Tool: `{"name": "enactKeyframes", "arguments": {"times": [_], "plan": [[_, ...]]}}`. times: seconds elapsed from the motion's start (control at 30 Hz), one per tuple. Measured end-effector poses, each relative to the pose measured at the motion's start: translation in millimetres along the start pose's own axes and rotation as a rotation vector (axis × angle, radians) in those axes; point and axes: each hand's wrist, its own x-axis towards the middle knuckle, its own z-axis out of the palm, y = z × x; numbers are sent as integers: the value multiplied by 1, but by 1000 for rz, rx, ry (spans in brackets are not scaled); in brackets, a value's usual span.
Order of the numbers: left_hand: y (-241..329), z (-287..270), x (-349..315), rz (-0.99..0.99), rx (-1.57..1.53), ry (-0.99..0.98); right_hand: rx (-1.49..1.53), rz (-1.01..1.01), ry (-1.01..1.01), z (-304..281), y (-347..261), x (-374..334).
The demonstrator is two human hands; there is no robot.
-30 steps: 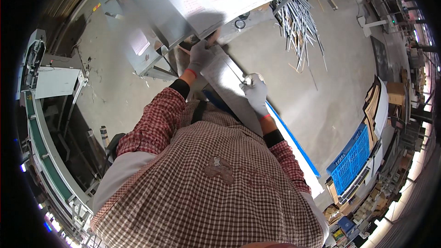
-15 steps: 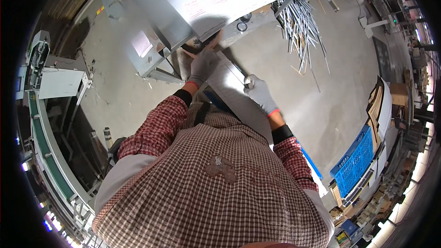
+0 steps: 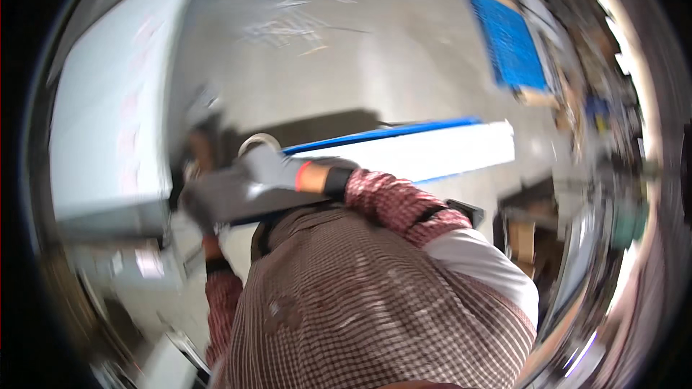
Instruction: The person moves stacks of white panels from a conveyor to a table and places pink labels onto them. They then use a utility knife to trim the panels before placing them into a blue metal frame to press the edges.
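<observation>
A long flat piece (image 3: pixel 411 153), bright white with blue edges and grey in shadow at its left end, lies across in front of my waist. My right hand (image 3: pixel 270 166), in a grey glove with a red cuff, is closed at a pale ring that looks like a roll of tape (image 3: pixel 259 140), over the piece's far edge. At the left end of the piece, my left hand (image 3: pixel 199 205), gloved alike, touches it. Motion smears its fingers, so its grip is not clear.
To the left is a table with a white sheet top (image 3: pixel 108 112). Loose thin strips (image 3: pixel 288 25) lie on the floor ahead. A blue plastic crate (image 3: pixel 508 39) stands at the far right beside cardboard. Nearer right, a dark rack (image 3: pixel 530 238) holds boxes.
The view has swung to the right and is blurred. The table has shifted to the left, and the long piece now runs nearly crosswise. My right hand is nearer the left hand.
</observation>
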Motion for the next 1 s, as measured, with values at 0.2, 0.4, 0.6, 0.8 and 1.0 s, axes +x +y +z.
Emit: {"name": "enactKeyframes", "arguments": {"times": [0.2, 0.4, 0.6, 0.8, 1.0], "plan": [[87, 6, 33, -48, 447, -42, -419, 747, 498, -223, -36, -127], [28, -39, 37, 232, 1213, -232, -602, 1282, 1118, -375, 43, -419], [63, -1, 38, -243, 819, -111, -683, 1497, 1003, -435, 46, -517], [77, -4, 40, -340, 788, -61, -678, 1518, 643, -455, 69, -500], [81, -3, 39, -372, 761, -59, -744, 1507, 485, -461, 78, -503]]}}
